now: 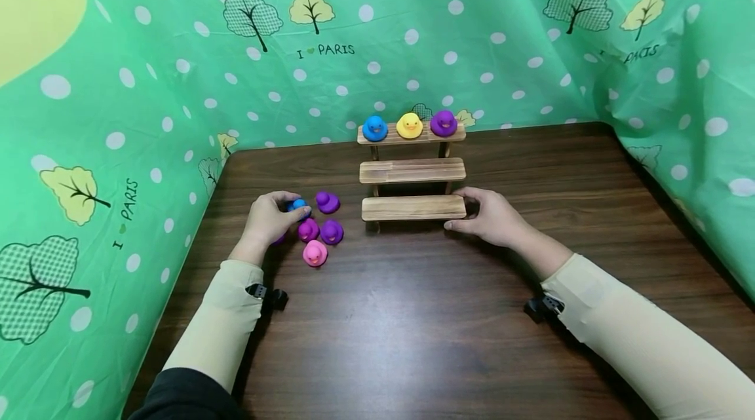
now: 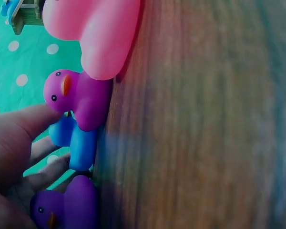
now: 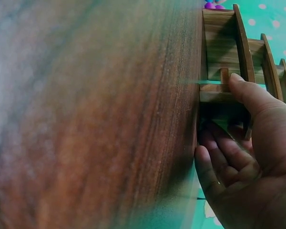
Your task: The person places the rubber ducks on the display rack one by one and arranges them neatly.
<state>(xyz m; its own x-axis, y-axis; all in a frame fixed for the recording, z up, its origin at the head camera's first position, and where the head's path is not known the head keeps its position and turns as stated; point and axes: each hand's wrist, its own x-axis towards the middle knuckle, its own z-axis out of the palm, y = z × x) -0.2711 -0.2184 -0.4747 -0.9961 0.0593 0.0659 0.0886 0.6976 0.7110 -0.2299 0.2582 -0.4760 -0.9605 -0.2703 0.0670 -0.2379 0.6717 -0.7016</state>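
At the left of the table, my left hand (image 1: 268, 218) has its thumb and fingers around a blue rubber duck (image 1: 299, 208), which stands among several purple and pink ducks. The left wrist view shows this blue duck (image 2: 81, 143) between thumb and fingers, partly hidden by a magenta duck (image 2: 78, 98). My right hand (image 1: 492, 217) grips the right end of the bottom step of a three-step wooden stand (image 1: 413, 208). In the right wrist view the thumb lies on the step's front and the other fingers curl beneath and behind it.
On the stand's top step sit a blue duck (image 1: 375, 128), a yellow duck (image 1: 409, 126) and a purple duck (image 1: 444, 124). A pink duck (image 1: 315, 253) is nearest the front of the loose group. Green printed cloth (image 1: 377, 27) hangs behind the dark wooden table (image 1: 389, 328).
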